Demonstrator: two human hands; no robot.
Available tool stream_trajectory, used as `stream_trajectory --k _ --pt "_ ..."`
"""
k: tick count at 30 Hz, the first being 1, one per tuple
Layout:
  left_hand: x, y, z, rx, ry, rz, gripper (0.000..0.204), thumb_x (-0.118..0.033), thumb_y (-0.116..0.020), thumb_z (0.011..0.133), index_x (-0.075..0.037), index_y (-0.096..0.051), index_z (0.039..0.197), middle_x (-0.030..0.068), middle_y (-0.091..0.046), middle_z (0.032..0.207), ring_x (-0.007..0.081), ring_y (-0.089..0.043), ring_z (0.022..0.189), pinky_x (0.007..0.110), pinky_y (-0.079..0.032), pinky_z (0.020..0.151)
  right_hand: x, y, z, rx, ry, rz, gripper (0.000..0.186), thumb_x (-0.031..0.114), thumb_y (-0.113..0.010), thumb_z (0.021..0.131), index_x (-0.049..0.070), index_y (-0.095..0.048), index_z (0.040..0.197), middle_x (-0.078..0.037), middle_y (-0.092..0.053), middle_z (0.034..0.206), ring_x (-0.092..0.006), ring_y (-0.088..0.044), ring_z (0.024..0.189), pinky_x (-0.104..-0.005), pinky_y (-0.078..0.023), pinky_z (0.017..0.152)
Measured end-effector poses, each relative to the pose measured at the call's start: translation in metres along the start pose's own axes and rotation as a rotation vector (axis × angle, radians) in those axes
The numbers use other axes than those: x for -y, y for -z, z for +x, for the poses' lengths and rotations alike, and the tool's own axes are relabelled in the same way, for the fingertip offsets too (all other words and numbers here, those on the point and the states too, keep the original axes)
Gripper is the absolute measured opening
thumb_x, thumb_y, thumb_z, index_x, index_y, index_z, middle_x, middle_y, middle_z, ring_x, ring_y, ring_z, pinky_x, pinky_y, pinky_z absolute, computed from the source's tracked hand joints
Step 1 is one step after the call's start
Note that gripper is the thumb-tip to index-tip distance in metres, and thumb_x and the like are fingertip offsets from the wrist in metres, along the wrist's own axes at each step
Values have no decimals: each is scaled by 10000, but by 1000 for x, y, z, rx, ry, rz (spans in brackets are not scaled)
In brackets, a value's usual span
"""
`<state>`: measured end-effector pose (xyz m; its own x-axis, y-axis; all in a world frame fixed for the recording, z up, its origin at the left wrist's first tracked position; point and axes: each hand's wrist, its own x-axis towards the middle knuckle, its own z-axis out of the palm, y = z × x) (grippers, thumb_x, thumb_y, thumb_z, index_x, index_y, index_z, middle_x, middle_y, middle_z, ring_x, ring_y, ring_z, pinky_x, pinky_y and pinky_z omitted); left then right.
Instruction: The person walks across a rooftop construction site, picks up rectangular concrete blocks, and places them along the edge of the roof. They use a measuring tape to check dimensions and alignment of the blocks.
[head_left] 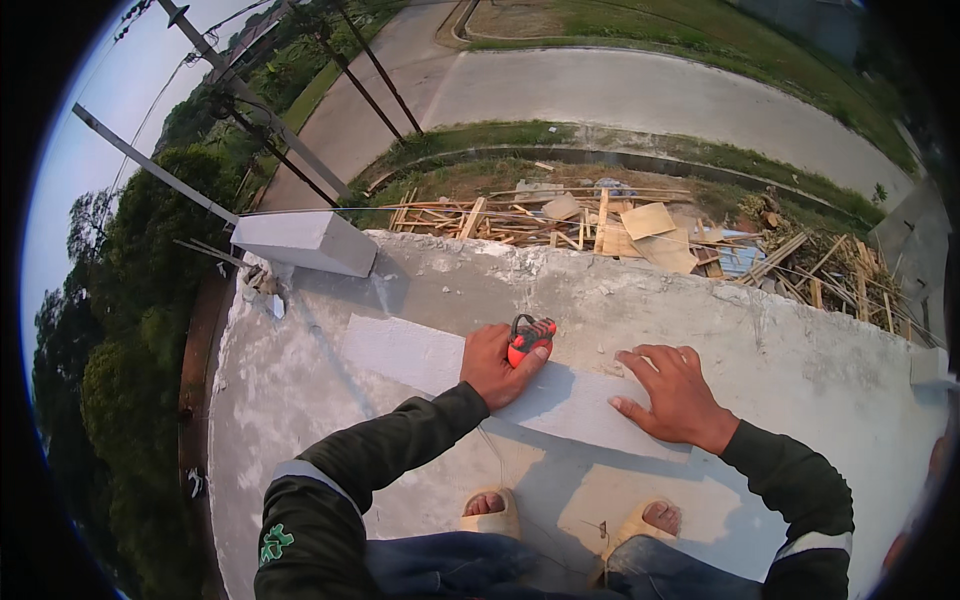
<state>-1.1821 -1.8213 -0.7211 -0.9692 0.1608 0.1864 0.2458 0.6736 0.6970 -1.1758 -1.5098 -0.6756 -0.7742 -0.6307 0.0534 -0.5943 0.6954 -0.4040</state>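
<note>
My left hand [488, 370] is closed around a red and black tape measure [528, 343]. It rests over the middle of a long white block [405, 352] that lies flat on the rough concrete slab [300, 400]. My right hand [682, 400] is at the block's right part, fingers spread and thumb apart, with nothing in it. Whether its palm presses on the block I cannot tell. A shadow falls across part of the block and the slab in front of it.
Another white block [305, 243] stands at the slab's far left corner, by a wooden post [155, 165]. A thin string runs along the far edge. Beyond that edge lies a pile of scrap wood [640, 225]. My sandalled feet [490, 510] are just this side of the long block.
</note>
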Motion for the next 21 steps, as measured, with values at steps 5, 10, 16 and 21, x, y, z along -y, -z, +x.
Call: stream_trajectory --k 5,10,16,21 --pt "0 -1 2 -15 -29 40 356 -427 -684 885 -73 -654 859 105 -568 784 337 -534 800 461 -385 746 -6 -16 -6 42 -22 42 526 512 -532 987 95 -625 1294 -153 -671 1106 -313 -605 1074 -463 -391 936" --pt "1 0 8 -17 -68 3 348 -405 -706 869 -62 -656 839 108 -568 760 337 -543 773 464 -395 718 -11 -14 -1 133 -57 88 503 512 -494 1007 89 -629 1244 -152 -683 1007 -332 -643 967 -452 -433 857" --pt "-5 0 7 -10 -19 -75 305 -382 -703 881 -80 -695 920 101 -605 799 332 -578 809 452 -419 778 -9 -8 1 224 -88 113 496 503 -476 1026 78 -613 1243 -157 -679 1015 -347 -649 926 -471 -473 812" --pt "-4 1 7 25 13 -73 299 -386 -691 895 -99 -714 978 99 -636 861 327 -595 864 444 -416 844 -11 -10 -1 191 -71 152 494 505 -447 1030 73 -606 1211 -177 -673 985 -369 -657 922 -491 -480 824"
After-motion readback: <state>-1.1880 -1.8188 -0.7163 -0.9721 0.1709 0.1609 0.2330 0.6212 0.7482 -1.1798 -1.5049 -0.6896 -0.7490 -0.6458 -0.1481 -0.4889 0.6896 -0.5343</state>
